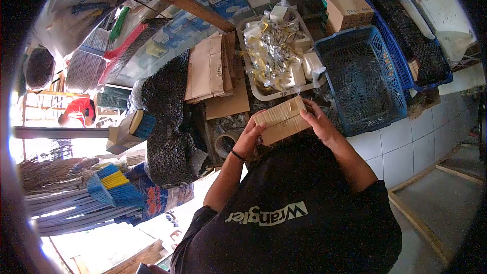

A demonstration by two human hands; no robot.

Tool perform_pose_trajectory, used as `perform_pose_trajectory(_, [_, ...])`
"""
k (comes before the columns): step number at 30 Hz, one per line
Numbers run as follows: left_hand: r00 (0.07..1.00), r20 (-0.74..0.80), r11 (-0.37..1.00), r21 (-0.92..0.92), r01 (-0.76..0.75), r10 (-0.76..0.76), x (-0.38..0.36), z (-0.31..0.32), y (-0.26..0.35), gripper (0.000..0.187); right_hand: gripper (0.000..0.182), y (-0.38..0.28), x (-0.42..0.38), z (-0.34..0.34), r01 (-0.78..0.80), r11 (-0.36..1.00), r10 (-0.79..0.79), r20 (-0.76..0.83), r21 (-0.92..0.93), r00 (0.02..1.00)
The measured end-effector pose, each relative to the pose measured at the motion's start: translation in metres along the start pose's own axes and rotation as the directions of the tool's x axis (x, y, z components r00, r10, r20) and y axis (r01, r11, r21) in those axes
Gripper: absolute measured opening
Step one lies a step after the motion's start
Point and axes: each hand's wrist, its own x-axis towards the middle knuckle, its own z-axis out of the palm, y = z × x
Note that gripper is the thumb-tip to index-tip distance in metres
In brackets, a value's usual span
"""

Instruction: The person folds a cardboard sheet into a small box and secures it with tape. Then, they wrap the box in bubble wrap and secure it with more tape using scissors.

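Note:
A small brown cardboard box (279,128) is held in front of my chest, its long side running across between both hands. My left hand (247,138) grips its left end, with the thumb on the near face. On the right end, my right hand (317,119) has its fingers closed around the corner and the thumb on top. Just beyond the box stands a pale tray (257,94) heaped with shiny metal pieces in clear plastic bags and small white boxes. A roll of tape (227,144) lies beside my left hand.
Flattened cardboard (207,68) is stacked left of the tray, near black bubble wrap (165,122). A blue plastic basket (350,127) stands right, with a closed carton (350,11) behind it. Brooms (109,185) hang left. Another person (81,111) in red is outside.

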Motion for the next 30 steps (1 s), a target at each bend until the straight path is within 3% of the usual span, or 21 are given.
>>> perform_pose_trajectory(2, [1.0,-0.009,0.998,0.063,-0.016,0.017,0.002,-0.004,-0.002,0.06,0.059,0.003,0.002,0.0,-0.031,0.999,0.031,-0.016,-0.042,0.999])
perform_pose_trajectory(5, [0.996,-0.028,0.993,0.07,0.09,-0.088,0.002,-0.004,-0.004,0.063,0.055,0.016,0.005,-0.001,-0.019,0.997,0.016,-0.048,-0.077,0.999])
perform_pose_trajectory(8, [0.992,-0.05,0.985,0.13,0.118,-0.112,0.001,-0.001,-0.006,0.067,0.051,0.016,0.003,-0.002,-0.082,0.967,0.056,-0.111,-0.242,0.992])
perform_pose_trajectory(14, [0.996,-0.087,0.982,0.191,0.016,0.0,0.008,-0.015,-0.025,0.073,0.046,0.031,0.009,-0.006,-0.055,0.974,0.02,-0.161,-0.218,0.987])
perform_pose_trajectory(17, [0.997,-0.058,0.942,0.334,-0.031,0.054,0.008,-0.019,-0.026,0.073,0.043,0.029,0.009,-0.005,-0.058,0.967,0.009,-0.194,-0.249,0.981])
perform_pose_trajectory(23, [0.986,-0.136,0.926,0.375,-0.039,0.097,0.009,-0.027,-0.028,0.061,0.039,0.02,0.007,-0.002,-0.077,0.96,0.023,-0.196,-0.27,0.98])
perform_pose_trajectory(26, [0.984,-0.162,0.94,0.342,-0.018,0.077,0.003,-0.019,-0.014,0.055,0.04,0.019,0.006,0.0,0.005,0.913,-0.095,-0.2,-0.408,0.975])
perform_pose_trajectory(29, [0.958,-0.192,0.751,0.66,-0.034,0.212,-0.004,0.002,0.011,0.05,0.041,0.015,0.005,0.005,0.128,0.815,-0.288,-0.204,-0.564,0.936])
perform_pose_trajectory(30, [0.933,-0.153,0.636,0.766,-0.097,0.326,-0.003,0.003,0.012,0.047,0.041,0.016,0.006,0.006,0.175,0.788,-0.341,-0.182,-0.59,0.922])
